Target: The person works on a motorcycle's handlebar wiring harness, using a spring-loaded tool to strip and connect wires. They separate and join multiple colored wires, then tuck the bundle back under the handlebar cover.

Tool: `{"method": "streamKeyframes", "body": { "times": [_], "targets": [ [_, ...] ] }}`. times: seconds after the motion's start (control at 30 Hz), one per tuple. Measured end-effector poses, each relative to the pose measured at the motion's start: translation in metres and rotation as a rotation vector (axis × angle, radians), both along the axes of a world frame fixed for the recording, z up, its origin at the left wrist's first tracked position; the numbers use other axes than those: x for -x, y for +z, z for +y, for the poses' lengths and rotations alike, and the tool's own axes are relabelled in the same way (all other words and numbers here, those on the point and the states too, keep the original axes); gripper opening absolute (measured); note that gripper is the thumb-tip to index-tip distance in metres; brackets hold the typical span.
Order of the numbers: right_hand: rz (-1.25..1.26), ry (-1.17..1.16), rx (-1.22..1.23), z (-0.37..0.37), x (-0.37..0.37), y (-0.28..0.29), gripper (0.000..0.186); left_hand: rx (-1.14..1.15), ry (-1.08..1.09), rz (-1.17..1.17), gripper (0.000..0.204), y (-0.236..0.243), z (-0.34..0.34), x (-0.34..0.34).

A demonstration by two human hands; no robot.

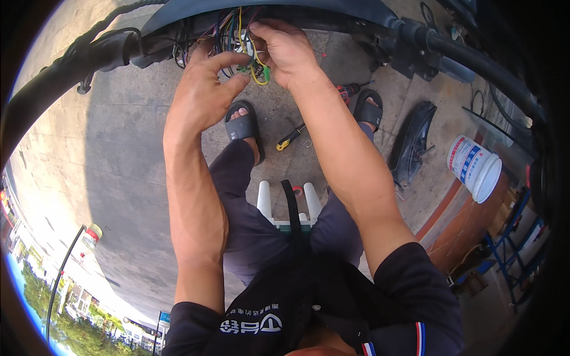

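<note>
A bundle of thin coloured wires (228,28) hangs below a dark curved panel (267,10) at the top. Among them, a yellow wire (255,72) loops down beside a small green connector (265,73). On the bundle's left side, my left hand (205,89) has its thumb and index finger bent around some wire ends; its other fingers are partly behind wires. My right hand (288,53) is curled around wires on the other side, thumb up along them. Its fingertips are partly hidden, as is a white piece (242,44) behind the wires.
Dark frame tubes (65,83) flank the panel. On the paving lie a yellow-and-black screwdriver (285,142), a red-and-black power drill (347,90) and a black curved part (411,142). A white bucket (475,167) is at right. Between my legs is a white-and-green stool (267,204).
</note>
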State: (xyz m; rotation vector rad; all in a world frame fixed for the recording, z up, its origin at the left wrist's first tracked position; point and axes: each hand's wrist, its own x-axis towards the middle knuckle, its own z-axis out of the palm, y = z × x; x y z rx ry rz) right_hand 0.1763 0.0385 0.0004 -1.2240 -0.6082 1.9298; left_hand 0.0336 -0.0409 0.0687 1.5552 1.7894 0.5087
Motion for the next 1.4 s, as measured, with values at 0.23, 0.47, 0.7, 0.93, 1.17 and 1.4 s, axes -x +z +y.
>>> {"method": "streamKeyframes", "body": {
  "times": [0.23,0.47,0.7,0.93,1.17,1.4],
  "targets": [
    [0.152,0.098,0.033,0.005,-0.013,0.011,0.019,0.009,0.048,-0.149,0.029,-0.010,0.002,0.007],
    [0.072,0.067,0.042,-0.016,-0.047,0.034,0.014,-0.042,0.477,-0.220,0.027,-0.014,0.011,0.021],
    [0.341,0.101,0.042,-0.008,-0.085,0.045,0.015,0.228,0.537,-0.463,0.035,-0.001,0.008,0.000],
    [0.528,0.095,0.069,0.006,-0.106,0.053,0.018,0.380,0.732,-1.058,0.040,0.001,0.013,-0.037],
    [0.228,0.112,0.034,0.007,-0.111,0.044,0.026,0.206,0.979,-1.401,0.021,-0.004,0.009,-0.044],
    [-0.073,0.088,-0.037,-0.011,-0.116,0.042,0.040,0.230,0.947,-1.480,0.019,0.001,0.009,-0.047]
  ]
}}
